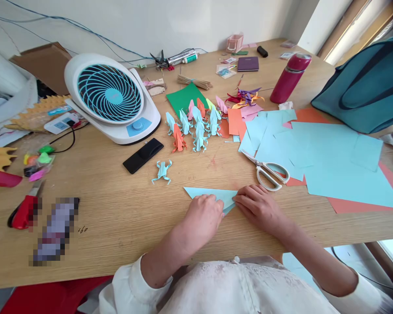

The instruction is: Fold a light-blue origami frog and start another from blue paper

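The folded light-blue paper lies on the counter, on the near side of the scissors and to their left, with one long point reaching away from them. The left hand is curled into a loose fist over the middle of the paper, knuckles up; its fingertips are mostly hidden, so I cannot tell whether it pinches the paper or only presses it. The right hand, just on the near side of the scissors, has its fingers bent and close together, the tips touching the end of the paper nearer the scissors; its thumb is out of sight, so a pinch there cannot be confirmed either.

The paper should weigh next to nothing and slide easily on the smooth wood, so it wants steady light pressure rather than a strong grip. It looks thin and crisp: likely to keep a crease well, but also any stray dent. The layered part under the hands is probably the stiffest and the best place to hold down. The sharp point farthest from the scissors looks easiest to bend or crumple, so it is better left alone; the end nearer the scissors suits a fingertip hold, layers kept together.
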{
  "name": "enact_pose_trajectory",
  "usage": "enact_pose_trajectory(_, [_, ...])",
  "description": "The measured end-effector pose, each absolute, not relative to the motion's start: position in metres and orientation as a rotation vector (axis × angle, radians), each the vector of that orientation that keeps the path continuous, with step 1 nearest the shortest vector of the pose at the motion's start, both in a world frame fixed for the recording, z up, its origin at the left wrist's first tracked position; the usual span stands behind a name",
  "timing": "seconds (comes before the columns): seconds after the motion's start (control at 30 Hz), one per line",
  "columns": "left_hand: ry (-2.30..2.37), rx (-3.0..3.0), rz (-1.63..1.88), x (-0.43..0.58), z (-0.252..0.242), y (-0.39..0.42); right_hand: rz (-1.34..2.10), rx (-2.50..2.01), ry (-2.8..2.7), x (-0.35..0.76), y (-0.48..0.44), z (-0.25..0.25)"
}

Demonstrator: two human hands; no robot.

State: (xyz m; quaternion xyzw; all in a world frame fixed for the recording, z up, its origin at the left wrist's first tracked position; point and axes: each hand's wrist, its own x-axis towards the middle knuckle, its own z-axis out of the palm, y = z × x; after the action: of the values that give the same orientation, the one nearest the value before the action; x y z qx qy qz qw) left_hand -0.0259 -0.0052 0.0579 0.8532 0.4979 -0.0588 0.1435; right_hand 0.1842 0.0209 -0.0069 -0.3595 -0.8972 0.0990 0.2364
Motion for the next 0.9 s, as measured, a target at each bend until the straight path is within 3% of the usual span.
enact_pose_trajectory(0.17, [1.435,2.495,-0.266,-0.024,0.06,0.011,0.427,-1.031,-2.405,0.187,0.023,-0.008])
enact_pose_trajectory(0.43, [1.471,2.246,-0.135,-0.037,0.063,0.032,0.593,-1.095,-2.265,0.189,0.03,-0.013])
enact_pose_trajectory(0.9, [1.515,2.36,-0.344,-0.018,0.068,0.041,0.603,-1.206,-2.252,0.184,0.028,-0.007])
